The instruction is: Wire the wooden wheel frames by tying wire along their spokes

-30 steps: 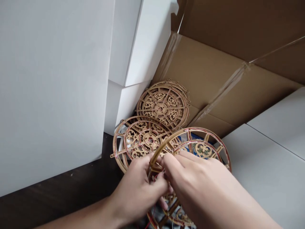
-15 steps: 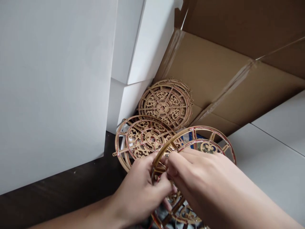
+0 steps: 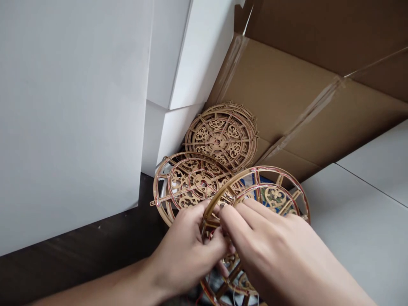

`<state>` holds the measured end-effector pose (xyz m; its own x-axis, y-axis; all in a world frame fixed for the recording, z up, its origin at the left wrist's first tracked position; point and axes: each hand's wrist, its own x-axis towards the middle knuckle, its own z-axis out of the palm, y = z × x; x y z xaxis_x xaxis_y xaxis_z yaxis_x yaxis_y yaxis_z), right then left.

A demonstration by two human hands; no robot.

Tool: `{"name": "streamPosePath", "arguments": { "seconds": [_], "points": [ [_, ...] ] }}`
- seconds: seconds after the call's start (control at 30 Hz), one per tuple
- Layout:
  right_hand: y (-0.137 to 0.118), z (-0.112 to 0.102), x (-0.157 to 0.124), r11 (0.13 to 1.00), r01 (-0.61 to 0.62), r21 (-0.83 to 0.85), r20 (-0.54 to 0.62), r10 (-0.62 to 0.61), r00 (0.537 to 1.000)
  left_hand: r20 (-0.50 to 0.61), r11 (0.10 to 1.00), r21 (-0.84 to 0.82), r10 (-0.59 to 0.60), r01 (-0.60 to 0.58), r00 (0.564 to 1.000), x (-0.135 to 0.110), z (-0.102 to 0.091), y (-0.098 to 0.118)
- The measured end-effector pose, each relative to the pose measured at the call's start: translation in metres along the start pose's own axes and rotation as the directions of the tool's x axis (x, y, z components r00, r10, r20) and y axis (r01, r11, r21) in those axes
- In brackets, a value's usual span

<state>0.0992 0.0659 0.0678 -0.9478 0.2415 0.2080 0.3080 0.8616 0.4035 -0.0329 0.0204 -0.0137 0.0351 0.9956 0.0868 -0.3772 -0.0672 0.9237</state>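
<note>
A round golden openwork frame [image 3: 214, 205] with scrollwork and reddish wiring along its ribs stands tilted between my hands. My left hand [image 3: 188, 248] is closed around its near left rim, the thumb on the inside. My right hand [image 3: 266, 238] reaches across the frame with fingers curled in a pinch at the same stretch of rim. Whatever lies between those fingertips is hidden. Thin red and whitish wires hang by the frame's lower part. Just beyond my left hand lies another such frame [image 3: 204, 183], its spokes and central hub showing.
Farther back, a stack of similar round frames [image 3: 219, 136] leans by a cardboard sheet [image 3: 283, 89] with taped seams. White panels [image 3: 73, 106] rise at the left over a dark floor [image 3: 95, 250]. A white surface [image 3: 360, 221] lies at the right.
The held frame and my right hand have shifted slightly, and more scrollwork shows above my right knuckles. Both hands keep nearly the same grip. The other frames stay put.
</note>
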Motion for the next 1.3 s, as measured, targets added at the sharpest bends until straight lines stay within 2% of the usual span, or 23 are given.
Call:
{"name": "streamPosePath", "arguments": {
  "seconds": [0.13,0.33,0.47,0.63,0.77,0.87,0.97,1.1,1.2,1.3],
  "points": [
    [0.007,0.005,-0.006,0.997,0.012,0.072,0.038,-0.014,0.999,-0.005,0.999,0.006,-0.045,0.045,0.999,0.0,0.0,-0.001],
    [0.001,-0.002,0.004,0.997,0.054,-0.062,-0.012,-0.055,0.998,0.002,1.0,-0.018,0.01,-0.01,1.0,-0.001,0.0,0.001],
    [-0.006,-0.003,0.009,0.997,0.009,-0.075,-0.03,-0.011,0.999,0.01,0.999,-0.022,0.033,-0.032,0.999,0.001,0.0,0.002],
    [0.0,0.001,-0.001,0.999,-0.034,0.021,0.006,0.034,0.999,0.016,1.0,-0.03,-0.008,0.008,1.0,0.003,0.001,0.002],
    [0.006,0.001,-0.006,0.994,-0.01,0.112,0.053,0.004,0.999,0.01,1.0,-0.004,-0.016,0.016,1.0,0.002,0.001,0.0],
    [0.004,0.0,0.0,0.996,-0.008,0.094,0.052,0.003,0.999,-0.003,0.999,0.014,-0.038,0.038,0.999,0.001,0.0,-0.001],
    [0.004,0.003,0.002,0.997,-0.054,0.062,0.043,0.052,0.998,-0.007,0.999,0.006,-0.049,0.049,0.999,0.002,-0.001,0.0],
    [0.015,0.008,-0.012,0.976,-0.1,0.194,0.069,0.088,0.994,-0.01,0.996,-0.03,-0.084,0.084,0.996,0.002,-0.002,0.0],
    [0.021,0.009,-0.027,0.966,-0.054,0.254,0.004,0.055,0.998,-0.025,0.992,-0.052,-0.114,0.112,0.993,0.002,-0.002,0.0],
    [0.018,0.013,-0.036,0.969,-0.033,0.243,-0.085,0.056,0.995,-0.041,0.991,-0.057,-0.127,0.124,0.991,0.002,-0.001,0.001]
  ]
}}
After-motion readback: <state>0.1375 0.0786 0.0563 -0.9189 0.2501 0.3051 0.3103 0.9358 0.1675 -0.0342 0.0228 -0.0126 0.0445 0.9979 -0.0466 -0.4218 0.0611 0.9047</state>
